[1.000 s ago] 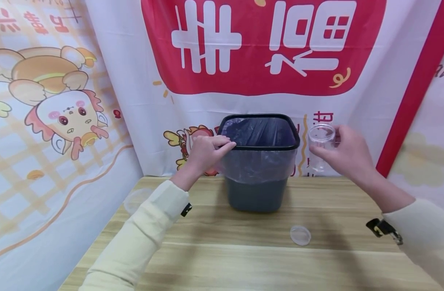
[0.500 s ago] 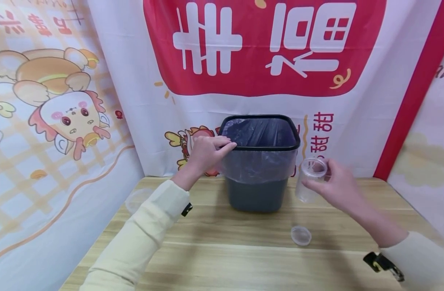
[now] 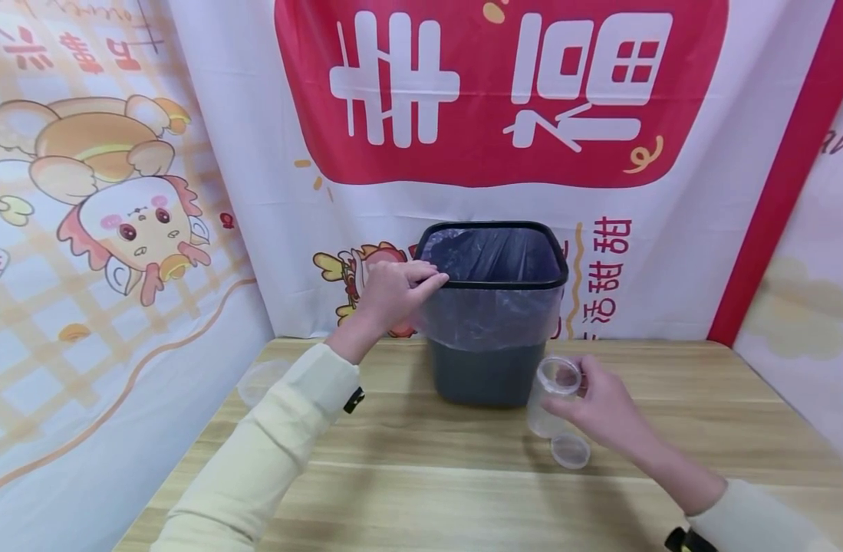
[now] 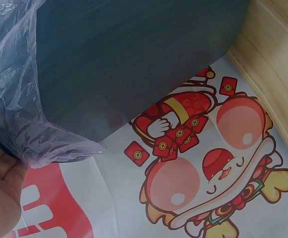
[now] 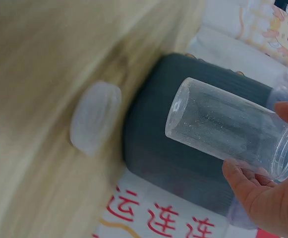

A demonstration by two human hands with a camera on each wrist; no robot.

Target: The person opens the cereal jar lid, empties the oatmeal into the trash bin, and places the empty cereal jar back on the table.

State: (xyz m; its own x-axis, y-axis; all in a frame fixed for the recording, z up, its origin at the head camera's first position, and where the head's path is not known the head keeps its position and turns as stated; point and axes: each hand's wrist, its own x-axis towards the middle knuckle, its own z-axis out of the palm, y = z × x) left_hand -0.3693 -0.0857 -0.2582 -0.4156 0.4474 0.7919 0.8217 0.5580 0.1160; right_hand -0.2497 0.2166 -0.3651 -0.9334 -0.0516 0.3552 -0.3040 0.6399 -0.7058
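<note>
My left hand point(image 3: 396, 295) grips the left front of the black rim of a dark grey trash bin point(image 3: 486, 376). A translucent bag lines the bin and folds down over its outside; in the left wrist view the bag point(image 4: 15, 94) hangs beside my fingers. My right hand point(image 3: 600, 402) holds a clear plastic jar point(image 3: 547, 410) near its uncovered mouth, thumb on one side and fingers on the other. The jar point(image 5: 223, 124) is upright, looks empty, and is low over the table in front of the bin. A round clear lid point(image 3: 570, 451) lies just beside it.
Another clear, rounded plastic item point(image 3: 258, 381) lies at the table's left edge, partly hidden by my left sleeve. Printed cloth point(image 3: 366, 203) hangs close behind the bin, and more cloth flanks the wooden table point(image 3: 421, 498) on both sides.
My right hand has brought the jar down and leftward, from beside the bin's rim to low over the table near the lid. My left hand has stayed on the rim.
</note>
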